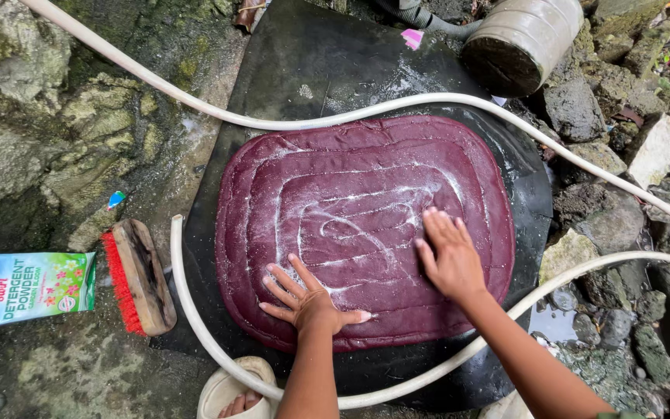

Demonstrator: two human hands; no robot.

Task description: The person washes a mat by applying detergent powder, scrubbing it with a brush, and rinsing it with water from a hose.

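Both hands flat on the maroon quilted mat [366, 225], frame centre

Left hand [308, 299] spread, palm down near the mat's lower edge; right hand [450, 256] flat, fingers together, right of centre; the mat's long axis runs left to right on a black rubber sheet [312, 70]; the red-bristled scrub brush [139, 277] lies at lower left, nearer the left hand.

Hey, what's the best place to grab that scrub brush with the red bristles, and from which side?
Probably by the wooden back of the scrub brush, reaching from its right. It lies on its side at the black mat's left edge, red bristles pointing left, so the bare wood faces the mat and the left hand. Wrapping the narrow middle of the long block looks steadiest.
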